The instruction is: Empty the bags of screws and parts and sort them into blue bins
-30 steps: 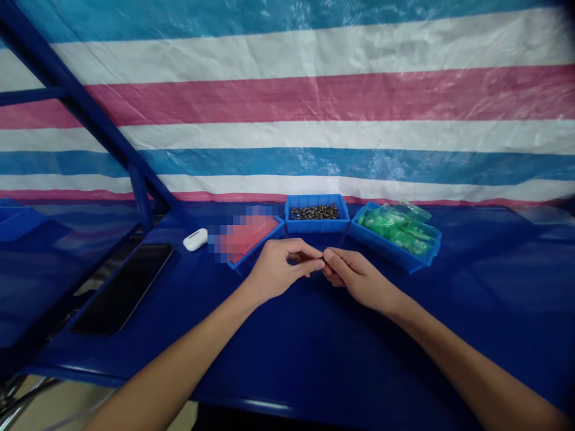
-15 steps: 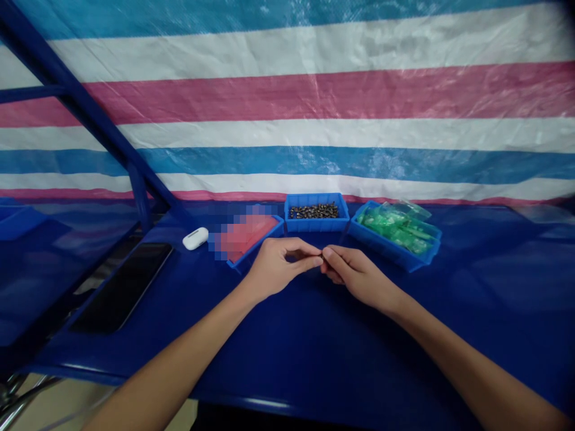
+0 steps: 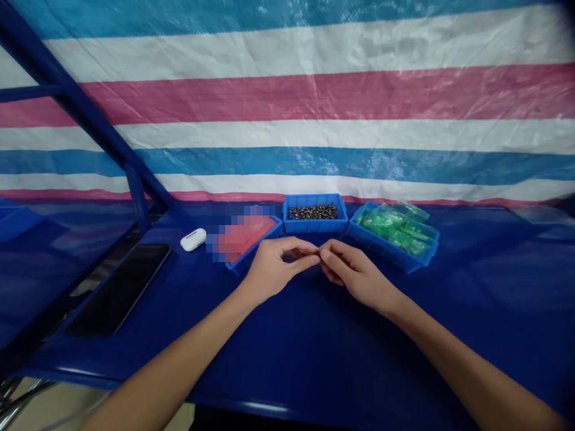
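My left hand (image 3: 276, 266) and my right hand (image 3: 353, 272) meet fingertip to fingertip above the blue table (image 3: 314, 341). Each is closed in a pinch on something small and dark between them, too small to make out. Just behind the hands stands a blue bin (image 3: 315, 225) holding many small dark metal pieces (image 3: 313, 212). To the right of my right hand is a blue bin (image 3: 395, 251) with green items in clear plastic bags (image 3: 393, 227). Left of my left hand, a third blue bin (image 3: 258, 244) holds red material (image 3: 245, 236), partly pixelated.
A white earbud case (image 3: 193, 239) and a black phone (image 3: 119, 290) lie on the left of the table. A blue metal frame (image 3: 94, 126) slants up at the left. Behind the table hangs a striped sheet (image 3: 323, 96). Part of another blue bin (image 3: 15, 221) shows at the far left.
Both hands keep their pinch, with the fingertips slightly shifted against each other. The whole view has moved a little.
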A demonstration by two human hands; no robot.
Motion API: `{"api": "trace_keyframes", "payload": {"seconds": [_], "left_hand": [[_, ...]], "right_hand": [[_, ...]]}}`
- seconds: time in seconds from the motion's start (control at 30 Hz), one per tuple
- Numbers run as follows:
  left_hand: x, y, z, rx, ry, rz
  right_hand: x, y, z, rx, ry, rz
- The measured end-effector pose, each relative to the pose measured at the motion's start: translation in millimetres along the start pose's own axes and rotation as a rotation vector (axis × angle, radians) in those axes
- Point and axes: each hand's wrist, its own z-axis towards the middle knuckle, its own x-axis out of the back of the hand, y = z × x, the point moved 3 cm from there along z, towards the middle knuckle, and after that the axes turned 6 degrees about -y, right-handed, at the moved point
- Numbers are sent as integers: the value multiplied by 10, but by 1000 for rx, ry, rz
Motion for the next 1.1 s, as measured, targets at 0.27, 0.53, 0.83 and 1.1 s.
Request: {"api": "trace_keyframes", "payload": {"seconds": [0.27,0.53,0.83,1.1], "left_hand": [[-21,-2,0,-11,-13,15],[-7,11,-6,-54,-1,60],[-12,89,-26,-95,-21,165],[-38,50,-66,-152,19,607]], "right_hand": [[-18,79,10,-32,-23,21],[5,27,16,-4,-40,47],[102,-135,-22,78,125,-296],[350,-255,330,97,609,-824]]}}
